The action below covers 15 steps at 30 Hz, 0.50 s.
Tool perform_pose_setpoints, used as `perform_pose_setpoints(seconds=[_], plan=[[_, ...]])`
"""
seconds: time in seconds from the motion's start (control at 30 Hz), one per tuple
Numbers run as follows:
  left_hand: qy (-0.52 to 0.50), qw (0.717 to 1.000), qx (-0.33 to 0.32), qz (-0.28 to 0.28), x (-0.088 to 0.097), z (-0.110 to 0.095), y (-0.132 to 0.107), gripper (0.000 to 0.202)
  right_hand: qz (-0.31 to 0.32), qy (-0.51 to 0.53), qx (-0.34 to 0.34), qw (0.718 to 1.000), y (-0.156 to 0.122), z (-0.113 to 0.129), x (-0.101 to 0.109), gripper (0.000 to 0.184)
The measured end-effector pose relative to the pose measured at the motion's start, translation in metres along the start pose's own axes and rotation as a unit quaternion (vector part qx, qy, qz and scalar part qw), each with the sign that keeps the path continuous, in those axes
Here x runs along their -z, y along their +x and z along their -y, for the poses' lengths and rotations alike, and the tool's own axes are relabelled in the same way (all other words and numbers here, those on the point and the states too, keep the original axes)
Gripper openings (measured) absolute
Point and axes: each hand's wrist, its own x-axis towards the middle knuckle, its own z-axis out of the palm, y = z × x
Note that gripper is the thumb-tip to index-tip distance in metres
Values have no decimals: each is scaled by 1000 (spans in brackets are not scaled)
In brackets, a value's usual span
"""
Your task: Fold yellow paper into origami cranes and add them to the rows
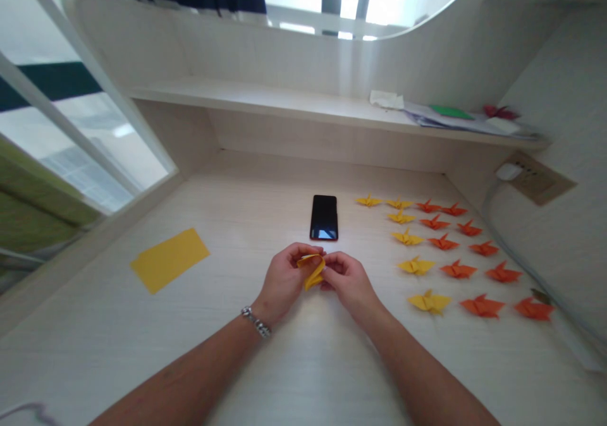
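Between my two hands is a piece of folded yellow origami paper [313, 278], held just above the middle of the desk. My left hand [286, 277] grips its left side, thumb and fingers closed on it. From the other side my right hand [349, 280] pinches its right edge. Part of the paper is hidden behind my fingers. Beyond my fingertips lies a black phone [324, 216]. Flat yellow paper sheets [171, 260] rest overlapped to the left. Rows of folded cranes stand on the right, yellow cranes [416, 265] nearest my hand and orange cranes [458, 270] farther out.
A raised shelf [284, 100] runs along the back, with papers [446, 117] at its right end. A white plug [509, 172] sits in a wall socket [540, 178], and its cable [516, 255] hangs down the right side. A mirror [379, 2] is above.
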Motion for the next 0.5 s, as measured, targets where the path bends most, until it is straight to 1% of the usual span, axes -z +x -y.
perform_pose_setpoints(seconds=[0.13,0.23,0.5], plan=[[6,1000,-12,4,2,-1,1,25,-18,43,17,999,-1,3,-1,26],[17,1000,-19,10,4,-1,2,27,-15,53,21,998,-1,3,1,30],[36,999,-17,7,4,-3,3,25,-8,30,30,999,-1,2,3,39]])
